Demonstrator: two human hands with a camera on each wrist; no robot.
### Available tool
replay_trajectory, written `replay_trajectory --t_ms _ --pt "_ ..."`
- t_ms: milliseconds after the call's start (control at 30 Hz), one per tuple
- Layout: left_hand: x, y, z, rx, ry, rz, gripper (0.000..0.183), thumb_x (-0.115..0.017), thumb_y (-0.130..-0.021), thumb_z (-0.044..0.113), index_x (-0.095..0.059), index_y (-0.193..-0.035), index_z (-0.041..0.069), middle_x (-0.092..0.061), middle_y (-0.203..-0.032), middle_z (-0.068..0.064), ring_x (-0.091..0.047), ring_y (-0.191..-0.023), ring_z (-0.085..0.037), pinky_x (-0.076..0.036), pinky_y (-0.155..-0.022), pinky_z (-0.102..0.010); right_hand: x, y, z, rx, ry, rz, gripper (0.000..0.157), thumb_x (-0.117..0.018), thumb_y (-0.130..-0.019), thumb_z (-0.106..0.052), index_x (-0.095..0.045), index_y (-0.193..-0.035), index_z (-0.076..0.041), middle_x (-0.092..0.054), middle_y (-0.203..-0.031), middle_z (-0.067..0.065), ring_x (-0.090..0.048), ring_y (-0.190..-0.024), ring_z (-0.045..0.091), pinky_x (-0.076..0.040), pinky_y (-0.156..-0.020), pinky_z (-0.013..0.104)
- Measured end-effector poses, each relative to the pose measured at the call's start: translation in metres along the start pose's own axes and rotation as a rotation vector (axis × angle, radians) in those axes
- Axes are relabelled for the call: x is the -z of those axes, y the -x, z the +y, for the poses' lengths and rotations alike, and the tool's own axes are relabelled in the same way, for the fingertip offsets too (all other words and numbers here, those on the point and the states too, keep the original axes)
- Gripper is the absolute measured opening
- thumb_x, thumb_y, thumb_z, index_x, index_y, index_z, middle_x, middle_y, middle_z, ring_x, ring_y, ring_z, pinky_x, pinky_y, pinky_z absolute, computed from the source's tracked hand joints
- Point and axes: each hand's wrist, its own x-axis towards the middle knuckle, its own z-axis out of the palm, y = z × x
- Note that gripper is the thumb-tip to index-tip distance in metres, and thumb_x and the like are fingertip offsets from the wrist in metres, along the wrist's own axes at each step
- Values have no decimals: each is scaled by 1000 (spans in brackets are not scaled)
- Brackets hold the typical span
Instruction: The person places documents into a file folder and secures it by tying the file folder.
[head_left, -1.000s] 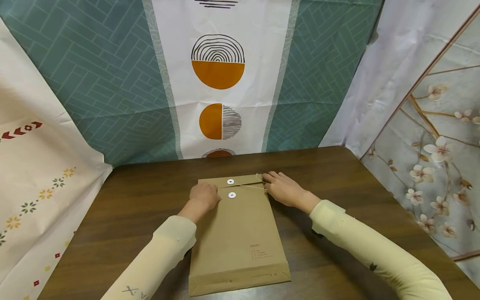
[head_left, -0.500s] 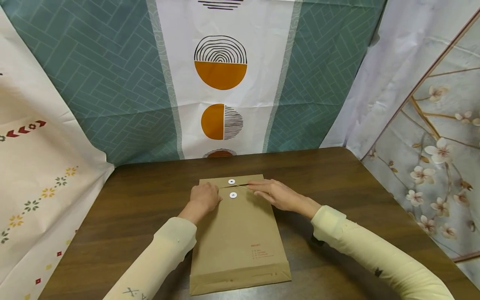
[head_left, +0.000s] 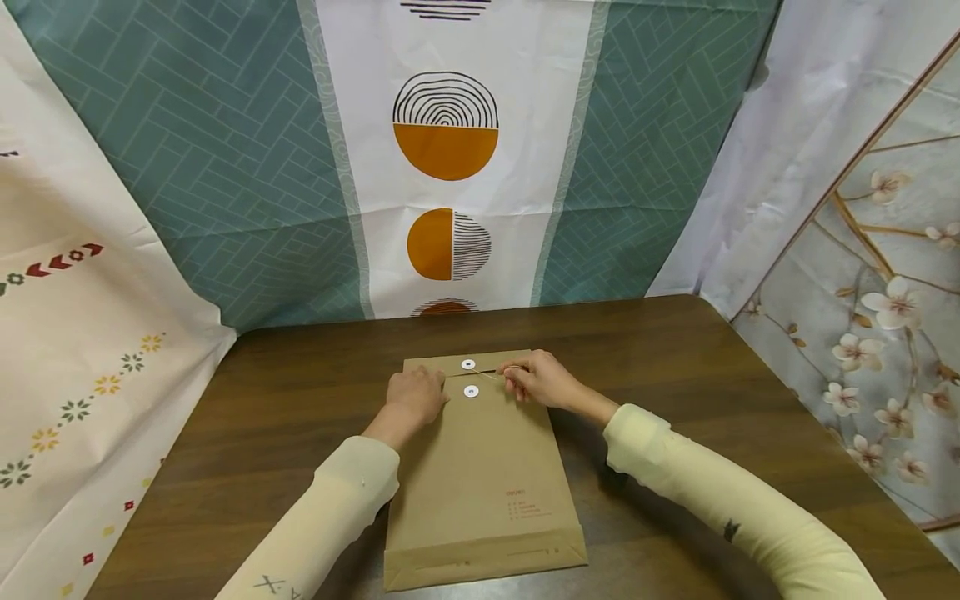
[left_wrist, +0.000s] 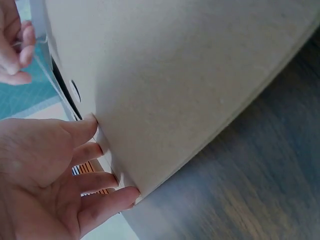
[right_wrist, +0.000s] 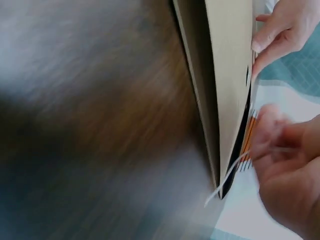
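Note:
A brown kraft paper document envelope [head_left: 480, 467] lies on the table, flap at the far end. One white round button [head_left: 468, 364] sits on the flap and another white button [head_left: 471, 392] just below it. My left hand [head_left: 416, 396] presses its fingertips along the flap edge at the upper left, as the left wrist view also shows. With its fingertips, my right hand [head_left: 540, 379] pinches a thin string [head_left: 486, 375] that runs from the flap button. In the right wrist view the string's loose end [right_wrist: 230, 172] trails below the blurred right fingers. A dark gap shows under the flap.
The brown wooden table [head_left: 300, 392] carries the envelope. Behind it hangs a green and white patterned cloth [head_left: 517, 183]. A floral cloth [head_left: 877, 358] borders the right side, and a cream cloth [head_left: 90, 333] the left.
My right hand has moved left from the envelope's right edge onto the flap area, its fingers now curled in around the string near the buttons. The left hand keeps its place on the envelope.

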Motion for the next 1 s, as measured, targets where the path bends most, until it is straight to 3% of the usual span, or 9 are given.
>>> replay_trajectory --t_ms 100,233,367,467,600,833,1000 --pt "0 0 1 0 21 -15 46 -62 -101 41 -63 -136 11 -65 -121 -20 -62 -117 -37 -53 -89 -53 -6 -2 -2 -51 132 27 24 -57 -103 -1 -71 -119 9 -67 -69 8 -55 -51 9 -48 -51 22" --pt "0 0 0 5 60 -48 56 -61 -100 45 -57 -147 14 -61 -135 -22 -58 -125 -40 -49 -95 -54 -16 -2 -3 29 414 15 18 -61 -99 2 -77 -107 2 -69 -73 5 -51 -56 7 -45 -55 22" --pt "2 1 1 4 85 -92 63 -59 -99 52 -52 -153 20 -52 -148 -25 -53 -133 -44 -46 -100 -56 -22 -2 -8 35 538 -8 19 -61 -97 6 -78 -94 -2 -72 -82 9 -48 -61 11 -43 -54 25" --pt "3 1 3 1 86 -116 68 -56 -98 58 -47 -156 23 -44 -154 -27 -47 -137 -46 -43 -104 -56 -25 -3 -12 -39 541 3 24 -60 -97 6 -73 -81 -5 -66 -73 6 -47 -58 12 -40 -50 25" --pt "2 3 7 13 74 -119 71 -55 -98 62 -45 -157 25 -41 -155 -29 -46 -137 -47 -42 -105 -56 -30 -5 -17 -87 563 6 36 -59 -97 5 -58 -64 -11 -43 -61 -3 -40 -56 12 -33 -49 24" --pt "1 6 6 50 149 -118 71 -56 -98 60 -44 -158 23 -38 -157 -28 -37 -141 -51 -35 -106 -67 -40 -1 -25 -33 571 24 46 -55 -95 10 -43 -58 -16 -32 -59 -5 -33 -53 10 -29 -45 22" --pt "0 7 4 65 215 -132 71 -56 -100 57 -40 -160 23 -34 -157 -28 -30 -145 -49 -38 -101 -70 -44 -2 -27 7 585 47 47 -58 -92 11 -41 -57 -16 -30 -58 -5 -32 -54 11 -27 -47 22"
